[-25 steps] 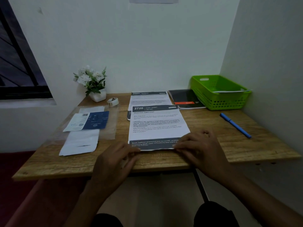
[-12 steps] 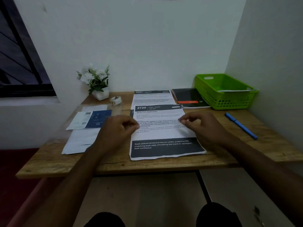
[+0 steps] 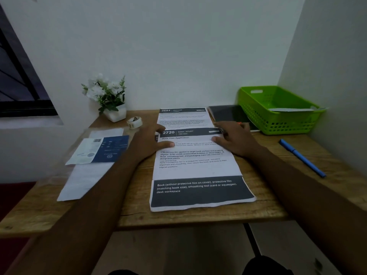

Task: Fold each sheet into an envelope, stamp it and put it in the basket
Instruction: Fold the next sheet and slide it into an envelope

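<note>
Now, with the left hand (image 3: pixel 151 143) and right hand (image 3: pixel 234 139) each pinching a far corner of the sheet (image 3: pixel 196 169) lying flat on the table (image 3: pixel 139 207), bring both corners over evenly and square before creasing.

A light wooden table with a visible grain (image 3: pixel 198 217) stands in the corner of a room with plain white walls (image 3: pixel 178 46), and a dark-framed window (image 3: pixel 17 92) is at the far left. At the table's back left, a small white square pot (image 3: pixel 116 114) holds an upright bunch of white flowers with green leaves (image 3: pixel 105 94), and just beside it, to the right, lies a small white roll of tape (image 3: pixel 134 122). A dark flat notebook (image 3: pixel 228 114) lies against the back wall right of centre, and a blue pen (image 3: pixel 301 157) lies at a slant near the table's right edge.
</note>
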{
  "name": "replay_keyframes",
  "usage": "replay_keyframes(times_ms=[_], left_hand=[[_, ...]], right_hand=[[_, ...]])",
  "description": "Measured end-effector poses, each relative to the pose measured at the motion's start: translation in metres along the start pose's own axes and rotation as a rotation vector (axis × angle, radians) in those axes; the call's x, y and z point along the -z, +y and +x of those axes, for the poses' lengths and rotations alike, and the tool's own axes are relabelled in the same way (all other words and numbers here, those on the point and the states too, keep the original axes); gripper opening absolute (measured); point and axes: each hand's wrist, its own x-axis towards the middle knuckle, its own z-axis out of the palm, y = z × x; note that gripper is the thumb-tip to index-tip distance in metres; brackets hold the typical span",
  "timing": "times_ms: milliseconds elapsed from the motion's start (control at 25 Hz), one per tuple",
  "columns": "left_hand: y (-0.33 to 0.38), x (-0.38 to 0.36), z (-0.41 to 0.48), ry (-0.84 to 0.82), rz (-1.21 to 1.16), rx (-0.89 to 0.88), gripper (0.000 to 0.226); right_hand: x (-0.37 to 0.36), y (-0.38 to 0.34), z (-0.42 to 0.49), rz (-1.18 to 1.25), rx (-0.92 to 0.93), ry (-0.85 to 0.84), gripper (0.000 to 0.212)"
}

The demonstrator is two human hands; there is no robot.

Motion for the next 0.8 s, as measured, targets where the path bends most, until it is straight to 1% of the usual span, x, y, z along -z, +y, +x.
replay_keyframes(times_ms=[40,120,200,360,400,520,600,720,800], left_hand=[[-0.002,-0.003,0.002,-0.032,0.045,-0.020,0.078],[-0.007,-0.006,0.005,-0.069,0.063,-0.017,0.091],[-0.009,-0.008,0.006,-0.056,0.048,0.002,0.101],[-0.010,-0.006,0.005,-0.050,0.015,0.044,0.112],[-0.007,-0.005,0.004,-0.040,-0.004,0.047,0.110],[-0.001,-0.003,0.000,0.013,-0.093,0.016,0.096],[0.000,-0.003,-0.001,0.036,-0.151,0.011,0.095],[0.001,-0.001,-0.004,0.065,-0.218,0.017,0.094],[0.005,0.001,-0.007,0.080,-0.222,-0.002,0.086]], right_hand=[[-0.002,0.003,0.001,-0.022,-0.001,-0.033,0.059],[-0.003,0.005,0.003,-0.046,-0.010,-0.068,0.062],[-0.001,0.003,0.003,-0.028,-0.010,-0.063,0.060],[0.001,0.000,0.000,0.022,0.008,-0.036,0.058],[0.002,-0.001,0.000,0.036,0.009,-0.020,0.058],[0.007,-0.007,-0.002,0.119,-0.006,0.048,0.061],[0.008,-0.007,-0.004,0.184,-0.002,0.089,0.062],[0.009,-0.004,-0.006,0.395,0.007,0.142,0.059],[0.011,-0.004,-0.007,0.542,-0.025,0.161,0.064]])
